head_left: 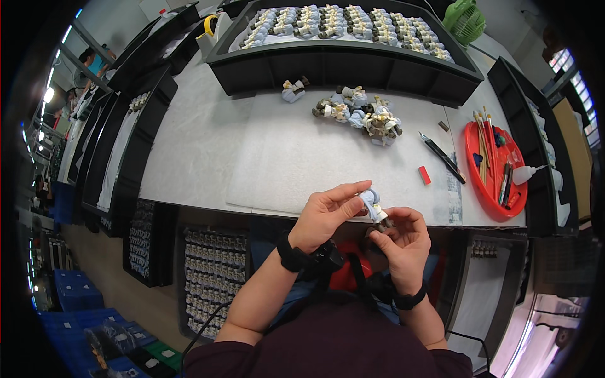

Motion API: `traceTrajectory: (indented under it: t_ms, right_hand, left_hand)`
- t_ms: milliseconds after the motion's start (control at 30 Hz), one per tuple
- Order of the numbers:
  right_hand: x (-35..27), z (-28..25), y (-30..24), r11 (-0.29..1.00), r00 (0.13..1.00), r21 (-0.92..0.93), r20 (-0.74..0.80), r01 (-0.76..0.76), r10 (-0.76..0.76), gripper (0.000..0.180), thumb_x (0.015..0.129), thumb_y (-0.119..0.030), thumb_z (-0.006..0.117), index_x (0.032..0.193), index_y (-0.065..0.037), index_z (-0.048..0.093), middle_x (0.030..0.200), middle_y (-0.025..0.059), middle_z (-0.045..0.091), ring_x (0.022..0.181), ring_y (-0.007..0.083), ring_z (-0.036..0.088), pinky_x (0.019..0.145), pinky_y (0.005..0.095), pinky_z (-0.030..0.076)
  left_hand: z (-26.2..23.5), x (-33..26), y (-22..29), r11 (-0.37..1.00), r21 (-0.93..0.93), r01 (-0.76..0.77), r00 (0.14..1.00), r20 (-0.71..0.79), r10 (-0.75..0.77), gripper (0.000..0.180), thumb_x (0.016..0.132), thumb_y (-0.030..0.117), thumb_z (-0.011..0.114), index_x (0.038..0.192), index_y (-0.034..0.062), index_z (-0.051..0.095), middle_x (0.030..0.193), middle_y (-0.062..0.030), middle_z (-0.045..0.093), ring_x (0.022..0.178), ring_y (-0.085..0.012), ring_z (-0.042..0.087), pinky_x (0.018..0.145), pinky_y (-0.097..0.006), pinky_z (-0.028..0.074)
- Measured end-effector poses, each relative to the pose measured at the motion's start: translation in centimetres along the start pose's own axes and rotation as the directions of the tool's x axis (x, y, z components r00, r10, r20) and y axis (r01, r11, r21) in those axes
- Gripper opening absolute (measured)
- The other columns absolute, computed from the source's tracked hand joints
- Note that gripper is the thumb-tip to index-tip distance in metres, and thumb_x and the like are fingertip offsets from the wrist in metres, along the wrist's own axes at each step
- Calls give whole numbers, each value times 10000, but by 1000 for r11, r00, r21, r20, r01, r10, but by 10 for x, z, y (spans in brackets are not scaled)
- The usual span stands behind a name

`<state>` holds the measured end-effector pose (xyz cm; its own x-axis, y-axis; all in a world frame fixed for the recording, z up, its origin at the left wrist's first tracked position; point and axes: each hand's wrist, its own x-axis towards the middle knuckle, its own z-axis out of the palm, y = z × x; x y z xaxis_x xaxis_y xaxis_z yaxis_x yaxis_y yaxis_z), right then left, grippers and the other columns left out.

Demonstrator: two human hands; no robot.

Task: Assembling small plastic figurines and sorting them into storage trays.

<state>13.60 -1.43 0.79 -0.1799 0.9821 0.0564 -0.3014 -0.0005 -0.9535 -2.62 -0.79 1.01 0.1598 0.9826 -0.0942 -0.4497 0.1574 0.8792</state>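
Just past the table's near edge, I hold a small painted figurine in pale blue, cream and dark brown. My left hand pinches its pale blue end between thumb and fingers. At the brown end, my right hand closes round the figurine from the other side. Farther back on the white tabletop lies a loose heap of similar figurines. One more figurine lies apart, left of the heap, close to the large black tray.
The large black tray with rows of figurines spans the back. A craft knife and a red block lie to the right, beside a red dish of brushes and pens. A green fan stands back right; more black trays flank the table.
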Motion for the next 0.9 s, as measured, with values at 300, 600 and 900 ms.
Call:
traceTrajectory:
  t_ms: [300,600,900]
  right_hand:
    - [-1,1,6,998,998,-29,-1,56,-56,433,660,122,623,1035,19,433,1001,115,500,866,131,522,714,219,456]
    - [-1,1,2,997,998,-36,17,66,-65,450,650,106,649,1036,14,437,1004,108,501,820,115,526,693,211,457]
    - [-4,0,-1,998,999,-28,25,47,-46,464,647,82,673,1042,14,441,984,96,502,789,105,527,679,205,456]
  left_hand:
    - [-3,2,-4,996,-8,-94,995,16,94,350,814,16,519,1156,-14,449,1051,-109,534,969,-159,517,840,-290,433]
    - [-3,3,-3,999,-26,-34,999,-7,34,345,829,36,500,1162,-15,423,1062,-109,517,960,-159,521,828,-286,440]
    - [-2,3,-6,999,-53,4,1000,-18,-5,305,842,55,486,1134,-21,439,1033,-106,528,932,-157,537,800,-281,466]
